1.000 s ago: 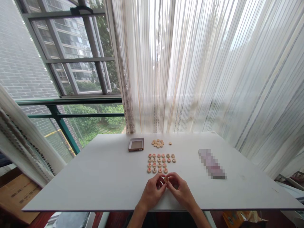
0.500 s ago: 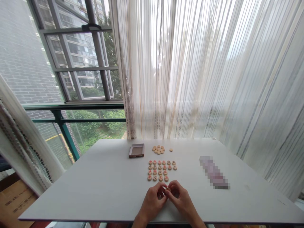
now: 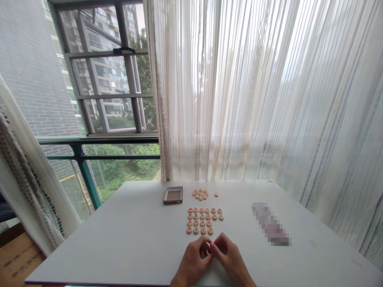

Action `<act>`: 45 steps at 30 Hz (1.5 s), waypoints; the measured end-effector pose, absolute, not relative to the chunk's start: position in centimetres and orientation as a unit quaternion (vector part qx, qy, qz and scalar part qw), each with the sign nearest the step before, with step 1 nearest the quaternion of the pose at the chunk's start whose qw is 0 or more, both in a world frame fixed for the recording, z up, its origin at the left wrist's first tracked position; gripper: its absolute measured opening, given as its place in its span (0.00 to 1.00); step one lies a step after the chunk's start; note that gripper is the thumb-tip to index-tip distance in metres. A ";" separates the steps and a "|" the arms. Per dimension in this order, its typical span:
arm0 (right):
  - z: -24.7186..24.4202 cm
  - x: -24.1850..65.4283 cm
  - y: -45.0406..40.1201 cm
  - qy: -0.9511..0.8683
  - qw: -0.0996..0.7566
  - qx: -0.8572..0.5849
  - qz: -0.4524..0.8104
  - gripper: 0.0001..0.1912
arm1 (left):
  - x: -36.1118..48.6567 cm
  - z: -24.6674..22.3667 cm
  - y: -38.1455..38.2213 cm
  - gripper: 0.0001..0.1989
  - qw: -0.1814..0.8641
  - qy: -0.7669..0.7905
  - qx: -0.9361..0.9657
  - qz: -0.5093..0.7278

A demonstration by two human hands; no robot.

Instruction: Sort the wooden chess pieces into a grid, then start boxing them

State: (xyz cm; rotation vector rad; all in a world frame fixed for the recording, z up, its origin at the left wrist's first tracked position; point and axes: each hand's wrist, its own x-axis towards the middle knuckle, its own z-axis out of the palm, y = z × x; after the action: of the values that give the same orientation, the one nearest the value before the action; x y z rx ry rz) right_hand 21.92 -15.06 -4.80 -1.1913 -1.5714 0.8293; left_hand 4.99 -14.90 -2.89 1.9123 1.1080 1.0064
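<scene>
My left hand [image 3: 196, 257] and my right hand [image 3: 228, 255] meet near the table's front edge, fingertips pinched together. Between them is a small round Chinese chess piece, glimpsed half a second ago and now almost wholly covered by the fingers. Just beyond my hands, round wooden Chinese chess pieces [image 3: 202, 223] lie face up in rows, with red or dark characters. Farther back is a cluster of plain-looking pieces [image 3: 200, 194], their tops bare. One single piece [image 3: 216, 195] sits apart, to the right of that cluster.
A shallow open box [image 3: 173, 195] stands at the back left of the white table [image 3: 128, 239]. To the right lies a blurred-out pinkish object [image 3: 271, 224]. Sheer curtains [image 3: 239, 99] hang behind the table, beside an open window [image 3: 110, 79].
The view has tilted up slightly, so the table sits lower in it. My fingers have closed further over the chess piece, which showed between them before. The rows look unchanged.
</scene>
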 end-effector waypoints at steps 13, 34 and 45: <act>-3.6 21.6 -15.5 -0.626 0.495 -0.485 0.358 0.23 | 5.0 -2.8 -14.9 0.11 0.354 0.423 0.741 0.383; -3.1 21.7 -15.9 -0.634 0.502 -0.445 0.385 0.14 | 4.8 -2.6 -15.0 0.11 0.358 0.416 0.736 0.396; -3.6 22.6 -15.1 -0.582 0.536 -0.437 0.427 0.18 | 4.8 -3.1 -14.8 0.11 0.343 0.424 0.737 0.399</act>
State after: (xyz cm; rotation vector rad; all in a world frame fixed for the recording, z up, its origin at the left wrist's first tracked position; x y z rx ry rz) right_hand 22.56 -15.14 -3.62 -1.0416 -1.3871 1.0178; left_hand 4.84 -14.78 -3.08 1.9155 1.1019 1.0370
